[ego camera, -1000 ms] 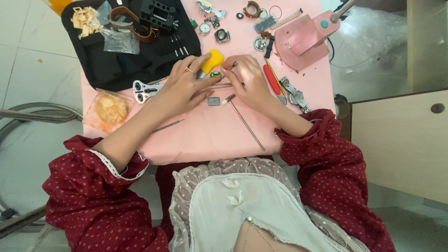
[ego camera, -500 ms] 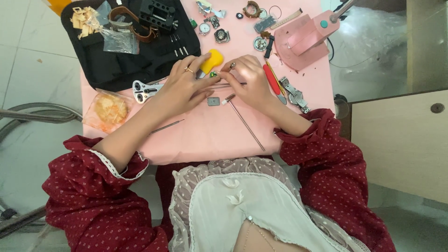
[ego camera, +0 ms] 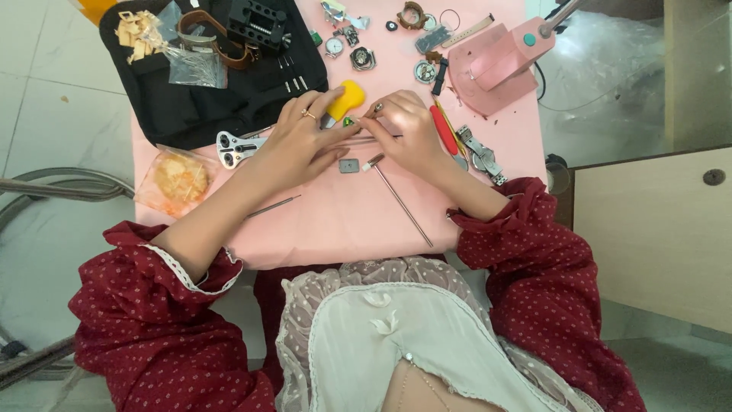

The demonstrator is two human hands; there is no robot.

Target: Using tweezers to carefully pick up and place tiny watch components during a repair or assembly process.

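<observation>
Across the middle of the frame spreads a pink surface (ego camera: 343, 221). At upper left a black pouch (ego camera: 175, 99) lies open with a brown strap (ego camera: 210, 38), a black block (ego camera: 257, 21) and clear bags on it. At upper right stands a pink press tool (ego camera: 492, 69), with loose watch cases and rings to its left. Just above centre the left hand (ego camera: 301, 145) and the right hand (ego camera: 408, 137) meet. The left fingers (ego camera: 335, 95) curl onto a yellow-handled tool (ego camera: 347, 99); the right fingers (ego camera: 381, 114) pinch a small metal part (ego camera: 377, 108), too small to identify. Both hands hide much of what lies between them. Below them lie a thin hammer (ego camera: 396, 197) pointing to lower right and a small grey square plate (ego camera: 349, 165). A red-handled tool (ego camera: 442, 130) lies right of the right hand, a steel wrench (ego camera: 232, 146) left of the left hand, near a bag of orange bits (ego camera: 179, 179).
</observation>
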